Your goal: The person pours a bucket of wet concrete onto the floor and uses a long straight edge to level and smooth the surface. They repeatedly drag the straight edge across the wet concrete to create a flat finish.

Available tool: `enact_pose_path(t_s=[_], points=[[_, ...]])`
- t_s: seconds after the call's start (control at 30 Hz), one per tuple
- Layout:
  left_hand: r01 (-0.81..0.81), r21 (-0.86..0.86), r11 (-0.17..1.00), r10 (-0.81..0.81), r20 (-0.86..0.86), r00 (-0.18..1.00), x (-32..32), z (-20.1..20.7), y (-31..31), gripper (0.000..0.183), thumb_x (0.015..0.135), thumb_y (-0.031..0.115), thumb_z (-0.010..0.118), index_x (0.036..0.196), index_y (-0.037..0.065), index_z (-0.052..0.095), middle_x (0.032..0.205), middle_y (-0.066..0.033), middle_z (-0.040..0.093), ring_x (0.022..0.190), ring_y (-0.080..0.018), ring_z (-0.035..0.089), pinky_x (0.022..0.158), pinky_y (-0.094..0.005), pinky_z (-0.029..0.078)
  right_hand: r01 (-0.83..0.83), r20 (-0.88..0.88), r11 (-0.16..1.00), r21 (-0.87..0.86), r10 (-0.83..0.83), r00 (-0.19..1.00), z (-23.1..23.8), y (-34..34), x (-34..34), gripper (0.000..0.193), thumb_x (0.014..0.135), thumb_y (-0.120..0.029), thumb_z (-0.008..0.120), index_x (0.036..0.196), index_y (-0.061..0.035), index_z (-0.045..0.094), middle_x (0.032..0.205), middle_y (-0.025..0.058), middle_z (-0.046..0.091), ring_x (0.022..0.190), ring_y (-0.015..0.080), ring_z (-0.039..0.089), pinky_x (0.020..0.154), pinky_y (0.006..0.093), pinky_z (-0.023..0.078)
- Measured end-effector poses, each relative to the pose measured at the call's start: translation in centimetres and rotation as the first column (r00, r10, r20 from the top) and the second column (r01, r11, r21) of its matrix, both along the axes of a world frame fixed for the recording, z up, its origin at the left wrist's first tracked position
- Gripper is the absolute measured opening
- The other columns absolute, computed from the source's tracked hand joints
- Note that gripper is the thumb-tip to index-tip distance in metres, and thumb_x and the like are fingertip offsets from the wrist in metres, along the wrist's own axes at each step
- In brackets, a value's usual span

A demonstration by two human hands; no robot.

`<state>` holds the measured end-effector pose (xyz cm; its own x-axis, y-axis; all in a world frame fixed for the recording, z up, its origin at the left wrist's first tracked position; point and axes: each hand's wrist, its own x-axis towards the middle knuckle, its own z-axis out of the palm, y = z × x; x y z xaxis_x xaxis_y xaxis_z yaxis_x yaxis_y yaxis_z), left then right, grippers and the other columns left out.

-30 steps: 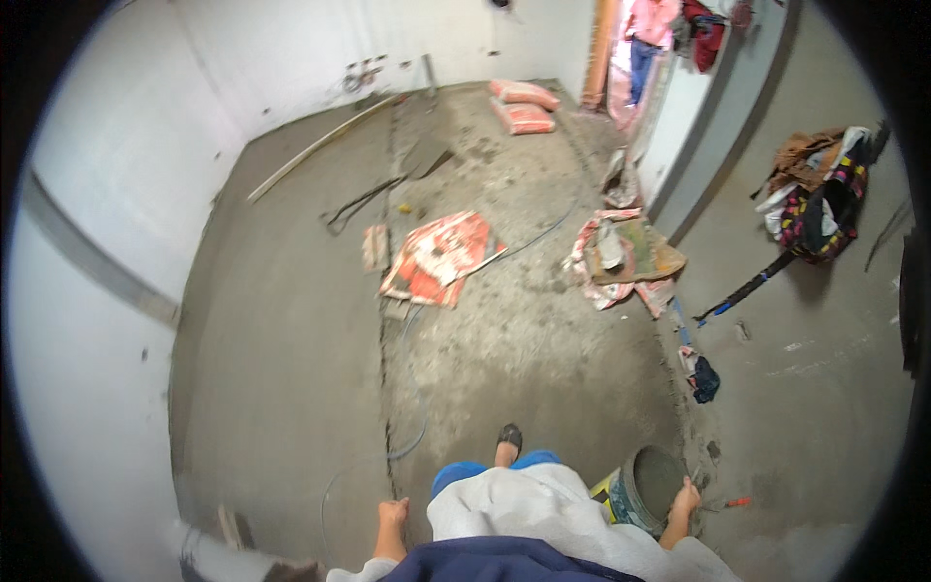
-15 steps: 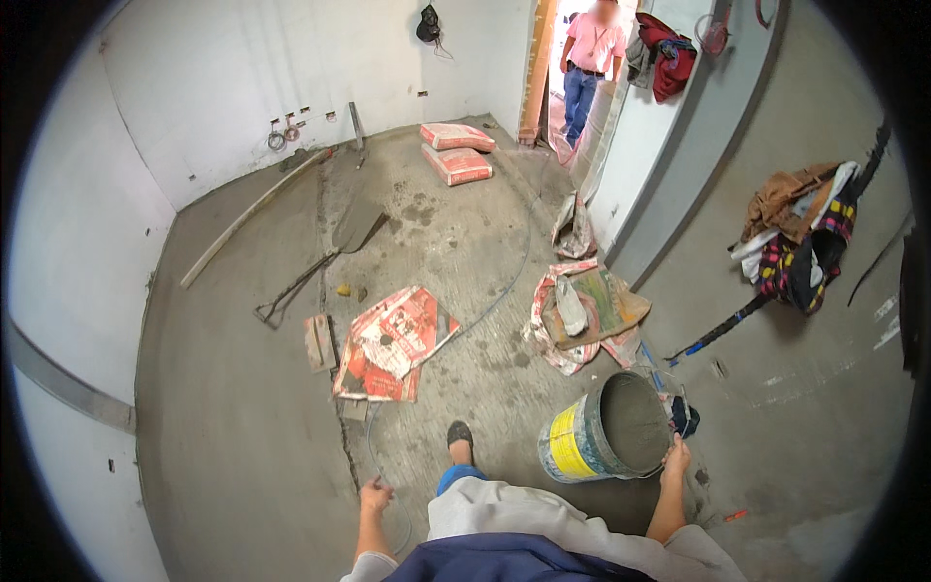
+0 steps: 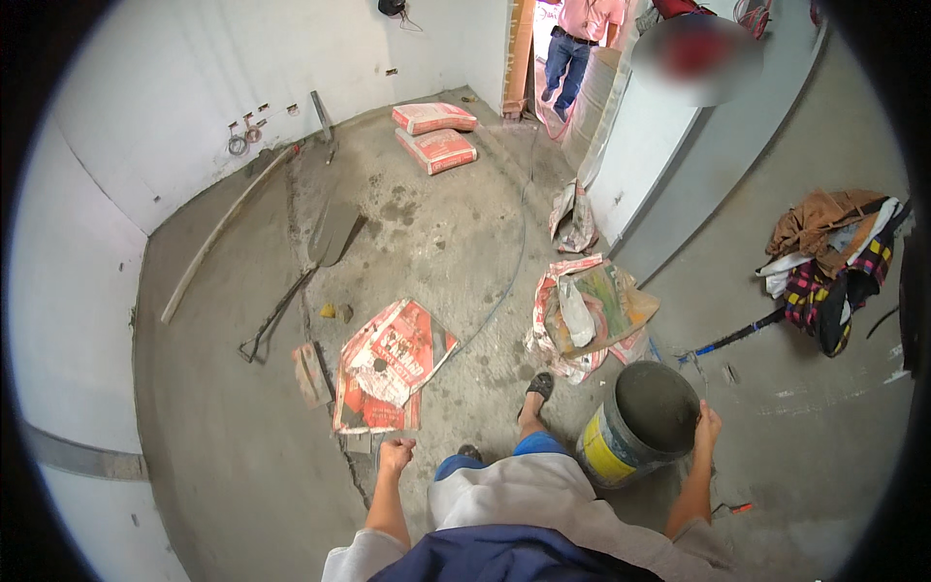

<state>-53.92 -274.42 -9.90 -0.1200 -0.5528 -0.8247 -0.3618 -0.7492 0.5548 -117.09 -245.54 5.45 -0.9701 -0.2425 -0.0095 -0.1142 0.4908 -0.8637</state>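
My right hand (image 3: 708, 427) grips the right side of a bucket (image 3: 609, 450) with a yellow label; whether the fingers close on its rim or its handle I cannot tell. Grey wet mortar (image 3: 658, 403) shows inside the tilted bucket, beside my right leg. My left hand (image 3: 396, 455) hangs in front of me with its fingers curled, and nothing shows in it. Nearest to that hand are the torn, flattened red-and-white cement bags (image 3: 388, 364) on the floor.
A shovel (image 3: 315, 267) and a long wooden pole (image 3: 223, 233) lie to the left. Two full bags (image 3: 436, 136) are stacked at the back. More torn bags (image 3: 577, 320) lie ahead of the bucket. Clothes (image 3: 824, 257) hang at right. A person (image 3: 572, 53) stands in the doorway.
I have stepped forward, and both feet now show. The bucket has shifted right in view, still in my right hand. My left hand has risen, its fingers more curled.
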Motion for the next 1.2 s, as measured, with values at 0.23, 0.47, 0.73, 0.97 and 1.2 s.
enact_pose_path(t_s=[0.23, 0.47, 0.73, 0.97, 1.2], points=[[0.104, -0.491, 0.865, -0.163, -0.080, 0.983, -16.2, 2.2, -10.9, 0.043, 0.080, 0.021, 0.075, 0.114, -0.001, 0.060, 0.080, -0.0088, 0.068, 0.071, -0.0172, 0.066, 0.061, -0.0285, 0.049, -0.090, -0.104, 0.973, 0.211, 0.114, 0.988, -3.6, -6.7, -7.3, 0.047, 0.088, -0.031, 0.066, 0.062, 0.0002, 0.043, 0.059, 0.0019, 0.042, 0.058, 0.0141, 0.038, 0.054, 0.0363, 0.033], [0.396, -0.510, 0.764, -0.475, -0.029, 0.880, -35.1, 14.9, -17.7, 0.019, 0.085, 0.021, 0.073, 0.090, 0.003, 0.069, 0.069, -0.0011, 0.063, 0.061, -0.0093, 0.057, 0.057, -0.0256, 0.046, -0.204, 0.130, 0.912, 0.355, 0.168, 0.977, -5.4, -12.5, -12.8, 0.042, 0.087, -0.028, 0.066, 0.064, 0.0019, 0.045, 0.059, 0.0059, 0.043, 0.058, 0.0149, 0.040, 0.055, 0.0367, 0.035], [0.380, -0.452, 0.807, -0.431, -0.011, 0.902, -38.5, 15.8, -23.0, 0.047, 0.082, 0.012, 0.071, 0.125, -0.001, 0.056, 0.109, -0.0155, 0.066, 0.095, -0.0193, 0.066, 0.081, -0.0320, 0.053, -0.345, 0.103, 0.890, 0.297, 0.330, 0.938, -6.6, -21.7, -20.0, 0.039, 0.088, -0.024, 0.065, 0.066, -0.0038, 0.039, 0.060, 0.0033, 0.036, 0.060, 0.0131, 0.034, 0.055, 0.0363, 0.033], [0.216, -0.324, 0.921, -0.150, 0.218, 0.964, -30.2, 2.6, -24.4, 0.065, 0.075, 0.027, 0.072, 0.132, 0.000, 0.053, 0.125, -0.0236, 0.060, 0.114, -0.0320, 0.060, 0.095, -0.0385, 0.048, -0.248, 0.257, 0.926, 0.286, 0.175, 0.951, -12.4, -25.5, -25.6, 0.039, 0.087, -0.023, 0.065, 0.064, 0.0030, 0.048, 0.058, 0.0072, 0.044, 0.055, 0.0171, 0.042, 0.054, 0.0379, 0.037], [0.055, 0.108, 0.993, -0.100, 0.467, 0.879, -22.5, -10.0, -20.1, 0.030, 0.081, 0.020, 0.070, 0.103, -0.001, 0.069, 0.081, -0.0130, 0.071, 0.063, -0.0218, 0.066, 0.052, -0.0333, 0.053, -0.087, 0.126, 0.888, 0.452, 0.033, 0.991, -14.1, -30.6, -28.7, 0.037, 0.089, -0.022, 0.065, 0.063, 0.0004, 0.049, 0.057, 0.0074, 0.045, 0.047, 0.0187, 0.040, 0.047, 0.0383, 0.035]])
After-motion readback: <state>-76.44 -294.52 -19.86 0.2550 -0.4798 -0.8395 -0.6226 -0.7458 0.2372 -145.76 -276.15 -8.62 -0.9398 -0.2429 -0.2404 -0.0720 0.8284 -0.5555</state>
